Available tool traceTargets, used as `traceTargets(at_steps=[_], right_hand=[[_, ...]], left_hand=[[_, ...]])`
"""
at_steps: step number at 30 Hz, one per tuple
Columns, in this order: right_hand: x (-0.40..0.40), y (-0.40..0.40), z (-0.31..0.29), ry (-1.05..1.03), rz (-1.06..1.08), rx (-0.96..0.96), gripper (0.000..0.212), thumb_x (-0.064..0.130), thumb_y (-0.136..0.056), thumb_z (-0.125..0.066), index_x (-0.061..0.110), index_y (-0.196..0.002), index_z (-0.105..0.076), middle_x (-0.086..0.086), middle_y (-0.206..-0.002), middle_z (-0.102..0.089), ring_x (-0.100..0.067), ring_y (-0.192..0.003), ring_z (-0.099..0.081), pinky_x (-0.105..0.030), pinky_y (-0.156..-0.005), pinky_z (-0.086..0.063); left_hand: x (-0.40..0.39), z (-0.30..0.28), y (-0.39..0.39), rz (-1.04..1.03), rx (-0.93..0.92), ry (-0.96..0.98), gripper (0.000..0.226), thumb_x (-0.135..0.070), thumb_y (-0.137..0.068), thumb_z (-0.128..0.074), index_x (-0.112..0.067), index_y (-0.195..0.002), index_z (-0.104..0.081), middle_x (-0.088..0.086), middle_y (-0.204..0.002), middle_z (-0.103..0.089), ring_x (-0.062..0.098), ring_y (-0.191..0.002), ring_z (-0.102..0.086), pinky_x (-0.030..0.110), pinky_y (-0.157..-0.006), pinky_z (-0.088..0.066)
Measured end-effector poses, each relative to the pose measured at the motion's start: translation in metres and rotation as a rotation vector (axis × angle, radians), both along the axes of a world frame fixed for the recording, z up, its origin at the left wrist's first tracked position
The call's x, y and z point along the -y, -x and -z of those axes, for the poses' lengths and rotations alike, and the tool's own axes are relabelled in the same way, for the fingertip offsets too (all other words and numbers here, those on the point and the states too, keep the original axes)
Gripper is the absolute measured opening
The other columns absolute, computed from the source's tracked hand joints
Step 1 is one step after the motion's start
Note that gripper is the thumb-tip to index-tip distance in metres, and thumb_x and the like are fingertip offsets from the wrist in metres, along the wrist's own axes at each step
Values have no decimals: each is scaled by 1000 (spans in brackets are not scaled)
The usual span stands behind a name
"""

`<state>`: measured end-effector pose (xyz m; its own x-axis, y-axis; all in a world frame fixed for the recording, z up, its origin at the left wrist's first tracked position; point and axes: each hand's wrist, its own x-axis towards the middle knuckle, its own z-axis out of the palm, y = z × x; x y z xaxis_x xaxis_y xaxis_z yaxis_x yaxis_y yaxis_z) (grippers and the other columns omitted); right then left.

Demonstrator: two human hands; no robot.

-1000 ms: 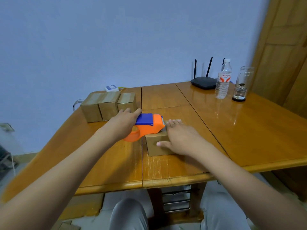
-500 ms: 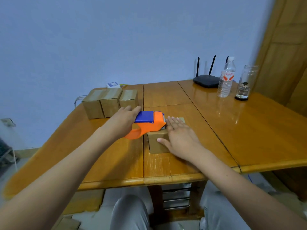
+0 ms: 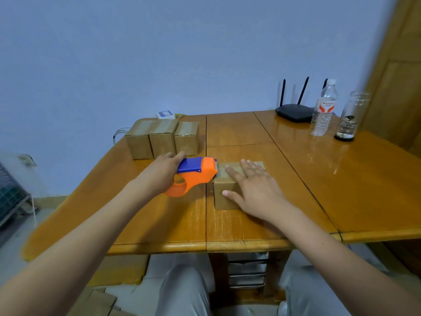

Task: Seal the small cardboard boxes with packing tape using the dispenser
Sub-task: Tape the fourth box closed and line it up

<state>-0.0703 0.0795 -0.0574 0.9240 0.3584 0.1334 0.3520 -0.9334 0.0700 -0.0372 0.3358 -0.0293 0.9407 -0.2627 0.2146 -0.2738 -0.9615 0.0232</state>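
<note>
- Here we see the left hand (image 3: pixel 165 173) curled round the handle of the orange and blue tape dispenser (image 3: pixel 193 173), gripping it; the dispenser's front end touches the upper left edge of a small cardboard box (image 3: pixel 226 193).
- We find that box on the wooden table (image 3: pixel 319 190), near the middle and close to the front edge, just right of the seam between two tabletop panels.
- The right hand (image 3: pixel 255 190) lies flat on the box's top, its fingers straight and spread, the thumb against the near face.
- Three more small boxes (image 3: pixel 163 139) stand side by side, touching, at the table's far left, behind the left hand; we see glossy tape on their tops.
- At the far right we note a black router (image 3: pixel 295 112), a plastic water bottle (image 3: pixel 323 110) and a glass jar (image 3: pixel 350 116), well apart from the hands.
- A small white and blue item (image 3: pixel 165 114) sits behind the three boxes; we cannot tell what it is.
</note>
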Motion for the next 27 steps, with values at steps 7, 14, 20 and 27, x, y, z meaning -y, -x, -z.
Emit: traceTargets(at_steps=[7,14,20,27], right_hand=[[-38,-11,-11,42,-16,-39,91,68,-98,-34,4,-159,-13,-18,-166,-13,-31,-155,-12,-47,-127,-8],[-44,-11,3,59,-9,37,88,68,-100,-26,8,-160,-4,-12,-168,-6,-29,-156,-7,-55,-125,-7],[-43,-14,5,79,3,28,88,69,-99,-22,10,-161,-2,-13,-168,-4,-28,-156,-6,-53,-125,-6],[-41,-14,4,102,3,13,86,68,-100,-19,10,-161,-1,-15,-168,-1,-29,-156,-4,-53,-125,-6]], left_hand=[[0,9,-3,4,-5,5,43,-7,-91,-61,-27,-123,-40,3,-100,-55,15,-83,-52,21,-62,-35],[-1,17,-5,-9,11,30,44,-3,-93,-58,-24,-127,-41,-2,-95,-51,13,-81,-51,21,-64,-37],[-11,13,-10,55,6,65,34,-4,-93,-56,-28,-115,-43,-1,-96,-56,12,-80,-53,19,-59,-35],[-48,16,-3,-48,-11,28,34,-3,-94,-51,-30,-114,-43,0,-93,-53,17,-78,-54,26,-58,-38]])
